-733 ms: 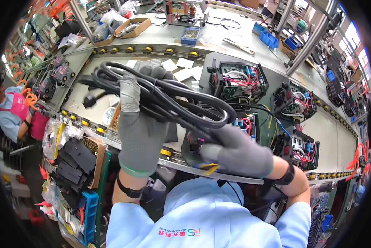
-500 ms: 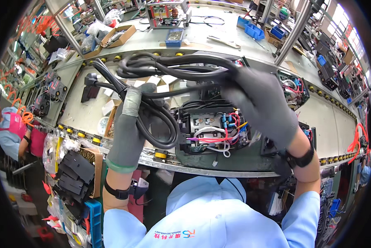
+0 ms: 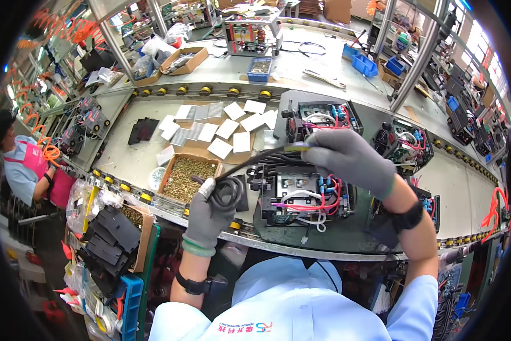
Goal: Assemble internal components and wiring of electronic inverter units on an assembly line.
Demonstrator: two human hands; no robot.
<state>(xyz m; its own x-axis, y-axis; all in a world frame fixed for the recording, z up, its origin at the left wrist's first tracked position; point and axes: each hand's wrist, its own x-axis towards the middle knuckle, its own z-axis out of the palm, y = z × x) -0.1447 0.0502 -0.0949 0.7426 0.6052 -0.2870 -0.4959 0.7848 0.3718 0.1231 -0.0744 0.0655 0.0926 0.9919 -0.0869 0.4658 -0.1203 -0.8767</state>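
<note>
A black power cable [image 3: 228,194] is coiled in my grey-gloved left hand [image 3: 205,219], whose fingers are closed around it. From this coil a straight length of cable rises to the right toward my right hand [image 3: 346,159]. The right hand, gloved in grey too, is closed on the cable's other end, where a yellowish piece shows at the fingertips. Below that hand sits an open electronic unit [image 3: 306,196] with red, white and blue wiring, on a dark green board [image 3: 292,232]. More black cable lies along the unit's far side, partly hidden.
Left of the unit stand a cardboard box of small brass-coloured parts [image 3: 190,175] and several white blocks [image 3: 228,128]. Further open units [image 3: 323,120] are behind and to the right. Yellow rollers [image 3: 146,197] line the near edge. A co-worker [image 3: 25,165] is at far left.
The large loops of cable held up before me have come down into a small coil at my left hand. My right hand has moved slightly left, drawing a straight length between both hands.
</note>
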